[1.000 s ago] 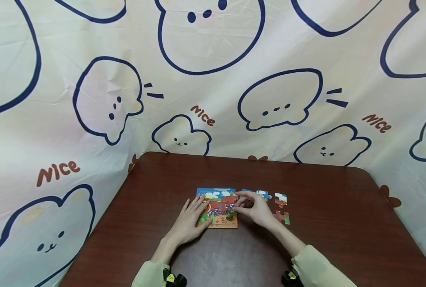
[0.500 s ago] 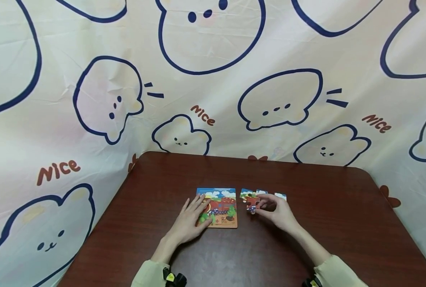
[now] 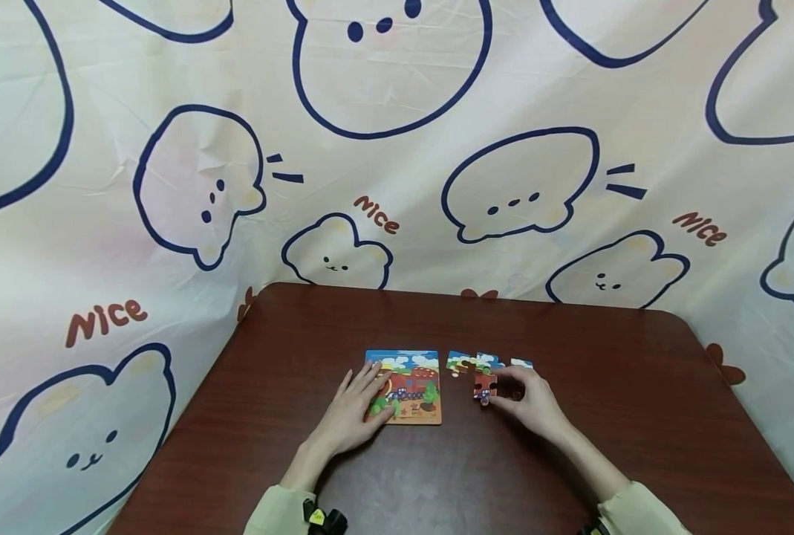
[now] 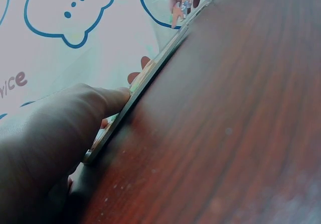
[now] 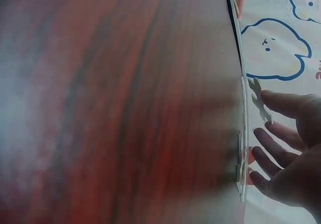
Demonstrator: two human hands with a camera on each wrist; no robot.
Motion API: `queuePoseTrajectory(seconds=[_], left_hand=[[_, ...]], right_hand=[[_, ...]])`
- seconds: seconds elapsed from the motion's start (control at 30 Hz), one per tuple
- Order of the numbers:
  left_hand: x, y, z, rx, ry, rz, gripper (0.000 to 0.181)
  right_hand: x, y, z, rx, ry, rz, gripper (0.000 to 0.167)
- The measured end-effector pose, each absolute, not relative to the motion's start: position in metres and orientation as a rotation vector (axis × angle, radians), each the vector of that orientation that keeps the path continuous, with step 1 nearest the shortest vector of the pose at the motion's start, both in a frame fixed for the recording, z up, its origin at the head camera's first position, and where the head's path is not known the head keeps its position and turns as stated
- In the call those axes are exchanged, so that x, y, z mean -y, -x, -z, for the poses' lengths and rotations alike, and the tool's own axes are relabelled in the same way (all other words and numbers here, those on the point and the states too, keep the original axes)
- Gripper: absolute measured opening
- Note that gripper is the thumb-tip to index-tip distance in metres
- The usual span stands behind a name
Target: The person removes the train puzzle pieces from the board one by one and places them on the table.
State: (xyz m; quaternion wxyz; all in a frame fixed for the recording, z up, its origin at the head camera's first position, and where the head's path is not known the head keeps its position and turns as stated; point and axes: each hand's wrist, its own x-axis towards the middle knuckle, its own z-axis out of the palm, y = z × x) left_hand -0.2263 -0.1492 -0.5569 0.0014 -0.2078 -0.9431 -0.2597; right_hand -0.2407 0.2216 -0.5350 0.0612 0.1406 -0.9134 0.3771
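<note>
My left hand [image 3: 348, 417] lies with spread fingers on the left part of a picture board [image 3: 418, 413], which shows a red train, green plants and a cloudy sky. In the left wrist view the thumb of that hand [image 4: 60, 118] presses on the board near its edge. To the right of the board, my right hand [image 3: 535, 403] pinches a red and blue jigsaw piece [image 3: 483, 385] between thumb and index finger. The right wrist view shows this piece [image 5: 260, 101] tilted and raised off the tabletop, the other fingers of the hand [image 5: 296, 153] loosely spread.
Loose jigsaw pieces with sky and clouds lie right of the board: one at the left [image 3: 459, 362], one in the middle [image 3: 487, 360] and one farther right [image 3: 521, 363]. My right hand hides whatever lies beneath it. A patterned curtain [image 3: 423, 171] hangs behind the brown table [image 3: 303, 334].
My right hand has moved right, from the board's right edge to the loose pieces, with the jigsaw piece pinched in it. The left hand has stayed on the board.
</note>
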Motion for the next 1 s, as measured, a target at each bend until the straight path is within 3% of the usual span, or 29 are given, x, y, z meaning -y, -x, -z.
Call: queuePoseTrajectory(seconds=[1.0], left_hand=[[0.149, 0.226, 0.558, 2.945, 0.655, 0.818, 0.067]], right_hand=[[-0.232, 0.24, 0.542, 2.849, -0.508, -0.918, 0.042]])
